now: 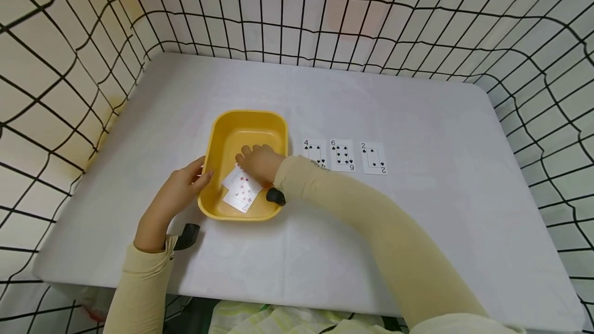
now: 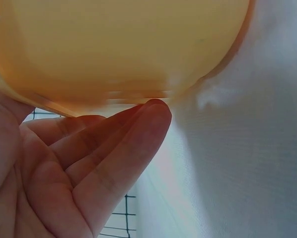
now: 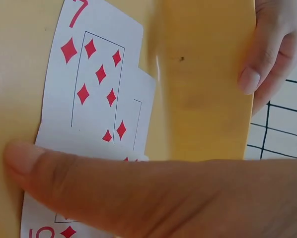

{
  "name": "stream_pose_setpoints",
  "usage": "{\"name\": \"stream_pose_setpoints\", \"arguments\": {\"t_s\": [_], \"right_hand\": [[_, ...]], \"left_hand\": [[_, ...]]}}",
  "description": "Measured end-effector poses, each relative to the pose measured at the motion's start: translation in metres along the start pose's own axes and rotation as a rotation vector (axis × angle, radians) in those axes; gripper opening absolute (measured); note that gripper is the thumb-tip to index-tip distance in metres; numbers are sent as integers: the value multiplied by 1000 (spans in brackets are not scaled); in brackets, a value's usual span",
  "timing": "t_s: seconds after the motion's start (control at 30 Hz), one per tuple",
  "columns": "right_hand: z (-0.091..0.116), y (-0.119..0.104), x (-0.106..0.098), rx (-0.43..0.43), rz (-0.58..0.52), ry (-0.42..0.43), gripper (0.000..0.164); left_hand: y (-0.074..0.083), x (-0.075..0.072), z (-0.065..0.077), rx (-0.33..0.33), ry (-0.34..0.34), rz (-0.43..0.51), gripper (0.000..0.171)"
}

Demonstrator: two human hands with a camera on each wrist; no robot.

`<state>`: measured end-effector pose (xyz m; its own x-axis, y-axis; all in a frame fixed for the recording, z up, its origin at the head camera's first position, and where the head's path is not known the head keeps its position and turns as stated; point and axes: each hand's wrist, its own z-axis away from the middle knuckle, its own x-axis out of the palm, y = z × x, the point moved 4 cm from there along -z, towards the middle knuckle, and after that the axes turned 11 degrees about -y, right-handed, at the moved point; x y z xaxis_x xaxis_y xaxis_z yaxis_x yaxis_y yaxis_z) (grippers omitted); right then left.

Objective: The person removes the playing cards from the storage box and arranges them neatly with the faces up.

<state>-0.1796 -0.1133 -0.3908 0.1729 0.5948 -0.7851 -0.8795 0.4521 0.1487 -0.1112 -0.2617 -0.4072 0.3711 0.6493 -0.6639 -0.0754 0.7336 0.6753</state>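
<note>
My left hand (image 1: 178, 192) grips the left wall of a yellow plastic tray (image 1: 246, 216), thumb over the rim and the other fingers along the outside. In the left wrist view, those fingers (image 2: 123, 163) lie against the tray's outer side. My right hand (image 1: 262, 163) is inside the tray, above overlapping diamond playing cards (image 1: 243, 195). In the right wrist view, a seven of diamonds (image 3: 96, 69) shows face up, and my straight thumb (image 3: 79, 183) lies across the cards below it. The other right fingers are hidden there behind the thumb.
Right of the tray, a four of spades (image 1: 314, 151), a six of spades (image 1: 342, 155) and a two of spades (image 1: 373, 159) lie face up in a row. Black wire mesh (image 1: 283, 19) surrounds the white-covered table (image 1: 441, 210) at the back and sides.
</note>
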Motion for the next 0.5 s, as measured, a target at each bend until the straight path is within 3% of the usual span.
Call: {"name": "stream_pose_setpoints", "arguments": {"t_s": [0.2,0.5], "right_hand": [[-10,2,-1,3,-52,-48,62],[-14,9,-9,23,-323,-51,66]], "left_hand": [[1,0,0,8,5,-12,49],[2,-1,1,3,7,-16,48]]}}
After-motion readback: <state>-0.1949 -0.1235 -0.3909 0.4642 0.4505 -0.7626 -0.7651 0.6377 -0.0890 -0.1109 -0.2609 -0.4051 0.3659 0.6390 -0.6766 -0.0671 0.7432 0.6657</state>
